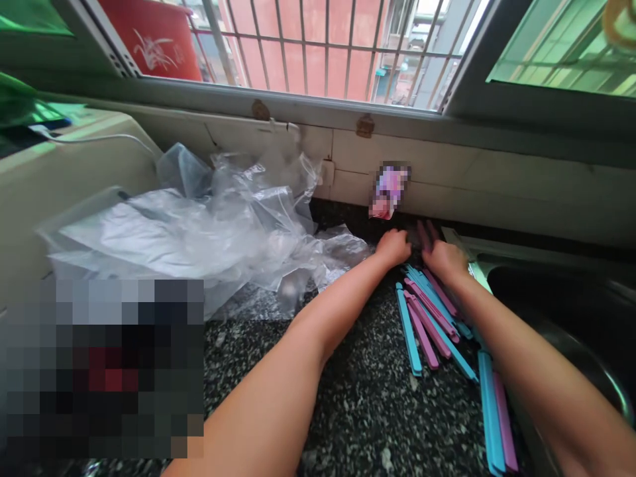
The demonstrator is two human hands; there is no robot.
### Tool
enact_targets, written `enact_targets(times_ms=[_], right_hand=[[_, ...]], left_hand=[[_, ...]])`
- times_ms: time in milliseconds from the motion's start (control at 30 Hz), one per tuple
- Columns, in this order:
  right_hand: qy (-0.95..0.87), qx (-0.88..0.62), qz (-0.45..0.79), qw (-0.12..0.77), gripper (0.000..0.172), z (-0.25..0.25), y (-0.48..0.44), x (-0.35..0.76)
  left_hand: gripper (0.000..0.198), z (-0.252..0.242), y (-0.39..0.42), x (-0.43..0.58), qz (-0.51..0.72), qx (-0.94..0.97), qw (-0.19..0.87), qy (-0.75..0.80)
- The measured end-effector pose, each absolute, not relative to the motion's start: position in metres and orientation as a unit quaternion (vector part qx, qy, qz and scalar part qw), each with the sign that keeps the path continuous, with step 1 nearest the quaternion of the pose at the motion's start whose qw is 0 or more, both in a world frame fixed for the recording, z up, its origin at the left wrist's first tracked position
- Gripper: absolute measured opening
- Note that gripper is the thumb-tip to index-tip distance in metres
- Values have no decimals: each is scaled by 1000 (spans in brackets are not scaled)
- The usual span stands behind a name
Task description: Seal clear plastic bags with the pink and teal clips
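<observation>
Several long blue and pink plastic clip sticks (431, 319) lie in a loose heap on a speckled black stone counter (362, 404). My left hand (393, 246) rests knuckles up at the far end of the heap, fingers curled down near the wall. Beside it, my right hand (446, 258) lies on the sticks, over a few pink ones that poke out behind it. Whether either hand grips a stick is hidden by the backs of the hands. Two more sticks (495, 417) lie close to my right forearm.
Crumpled clear plastic bags (209, 225) pile up at the left of the counter, against a beige appliance (59, 172). A steel sink (571, 298) opens at the right. A barred window (318, 46) runs above the tiled wall.
</observation>
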State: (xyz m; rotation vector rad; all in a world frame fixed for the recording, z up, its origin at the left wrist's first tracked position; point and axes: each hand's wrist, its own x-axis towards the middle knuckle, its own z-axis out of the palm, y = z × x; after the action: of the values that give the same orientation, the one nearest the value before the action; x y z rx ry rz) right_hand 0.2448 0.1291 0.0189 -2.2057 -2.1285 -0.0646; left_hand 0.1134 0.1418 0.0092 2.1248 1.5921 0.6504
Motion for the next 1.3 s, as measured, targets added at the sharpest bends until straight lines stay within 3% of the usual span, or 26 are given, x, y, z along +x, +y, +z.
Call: enact_targets(times_ms=[133, 233, 367, 600, 733, 900, 1300], right_hand=[[-659, -750, -54, 11, 43, 34, 117, 236], [-697, -710, -63, 81, 33, 48, 105, 217], [-771, -597, 41, 218, 22, 57, 95, 169], [-801, -501, 157, 288, 18, 59, 100, 61], [-786, -491, 198, 319, 24, 58, 105, 18], [-774, -470, 226, 360, 9, 68, 103, 0], [-686, -468, 237, 505, 20, 114, 47, 87]], left_hand=[[31, 30, 108, 94, 261, 768, 182, 555], [27, 45, 66, 68, 280, 756, 154, 571], [24, 58, 11, 16, 273, 751, 74, 597], [27, 58, -36, -79, 184, 655, -76, 729], [28, 49, -36, -99, 143, 649, -82, 743], [26, 38, -28, -110, 120, 667, -64, 733], [28, 49, -57, -105, 171, 731, -81, 655]])
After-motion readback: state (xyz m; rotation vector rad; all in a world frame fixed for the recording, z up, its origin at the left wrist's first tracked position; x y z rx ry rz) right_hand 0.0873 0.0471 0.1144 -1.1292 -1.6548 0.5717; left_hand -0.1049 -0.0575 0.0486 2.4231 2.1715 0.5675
